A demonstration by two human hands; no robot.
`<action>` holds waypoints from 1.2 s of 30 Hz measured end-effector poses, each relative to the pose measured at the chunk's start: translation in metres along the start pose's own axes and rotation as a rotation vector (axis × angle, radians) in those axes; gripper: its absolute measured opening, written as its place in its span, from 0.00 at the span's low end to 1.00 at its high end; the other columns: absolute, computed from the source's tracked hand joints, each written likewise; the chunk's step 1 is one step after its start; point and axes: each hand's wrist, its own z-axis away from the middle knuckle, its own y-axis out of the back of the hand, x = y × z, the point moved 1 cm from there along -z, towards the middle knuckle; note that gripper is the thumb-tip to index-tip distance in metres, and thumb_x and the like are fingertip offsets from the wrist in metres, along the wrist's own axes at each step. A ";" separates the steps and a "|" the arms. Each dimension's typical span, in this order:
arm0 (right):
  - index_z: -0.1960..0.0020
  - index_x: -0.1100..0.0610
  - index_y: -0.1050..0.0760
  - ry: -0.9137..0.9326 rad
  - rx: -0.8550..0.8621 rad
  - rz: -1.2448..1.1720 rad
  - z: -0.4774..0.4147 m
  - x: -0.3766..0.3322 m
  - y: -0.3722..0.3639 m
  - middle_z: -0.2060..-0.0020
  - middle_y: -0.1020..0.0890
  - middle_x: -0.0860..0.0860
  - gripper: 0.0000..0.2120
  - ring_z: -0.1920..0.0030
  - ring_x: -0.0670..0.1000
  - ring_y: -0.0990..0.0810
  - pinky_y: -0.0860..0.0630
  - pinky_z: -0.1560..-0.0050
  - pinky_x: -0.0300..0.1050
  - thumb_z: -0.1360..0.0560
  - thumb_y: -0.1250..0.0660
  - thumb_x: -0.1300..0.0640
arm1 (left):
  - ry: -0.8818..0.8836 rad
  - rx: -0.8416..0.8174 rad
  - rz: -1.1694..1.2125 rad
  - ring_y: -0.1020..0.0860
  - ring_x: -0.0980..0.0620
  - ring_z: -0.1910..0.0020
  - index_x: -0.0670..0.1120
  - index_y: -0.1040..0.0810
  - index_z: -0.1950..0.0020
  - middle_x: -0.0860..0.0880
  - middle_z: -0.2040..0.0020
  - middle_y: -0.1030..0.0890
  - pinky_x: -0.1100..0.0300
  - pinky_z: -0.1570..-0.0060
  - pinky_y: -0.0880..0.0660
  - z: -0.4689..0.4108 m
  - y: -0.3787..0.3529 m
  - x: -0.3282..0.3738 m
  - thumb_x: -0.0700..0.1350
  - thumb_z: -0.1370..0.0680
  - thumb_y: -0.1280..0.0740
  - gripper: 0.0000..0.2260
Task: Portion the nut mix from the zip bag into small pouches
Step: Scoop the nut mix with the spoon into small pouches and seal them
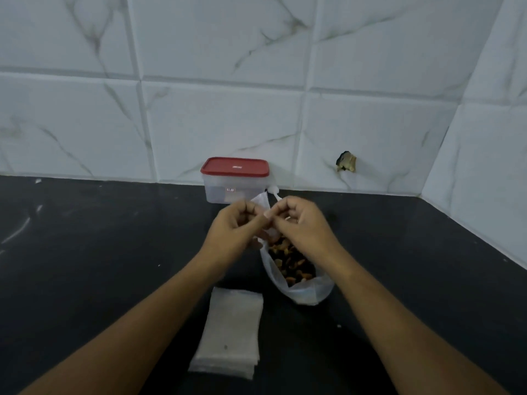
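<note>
A marble-pattern tiled wall (228,124) backs a black counter (85,266). A stack of flat clear pouches (231,332) lies near the front edge. A clear container with a red lid (235,181) stands against the wall. The zip bag (299,289) sits open just right of the stack, with the nut mix (291,260) inside. Above its mouth, the left hand (233,226) and right hand (302,220), fingers curled, each pinch one small pouch (262,202) between them.

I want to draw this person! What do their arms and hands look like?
The left arm and right arm are bare, no sleeves in view. The left hand and right hand wear no gloves; no watch or bracelet shows.
</note>
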 end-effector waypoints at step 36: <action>0.53 0.51 0.24 0.078 0.117 0.152 0.008 0.018 -0.005 0.61 0.17 0.50 0.09 0.63 0.51 0.17 0.19 0.61 0.46 0.22 0.30 0.64 | 0.207 -0.124 -0.112 0.23 0.51 0.65 0.39 0.20 0.59 0.45 0.65 0.21 0.58 0.66 0.23 0.001 0.014 -0.002 0.41 0.20 0.32 0.10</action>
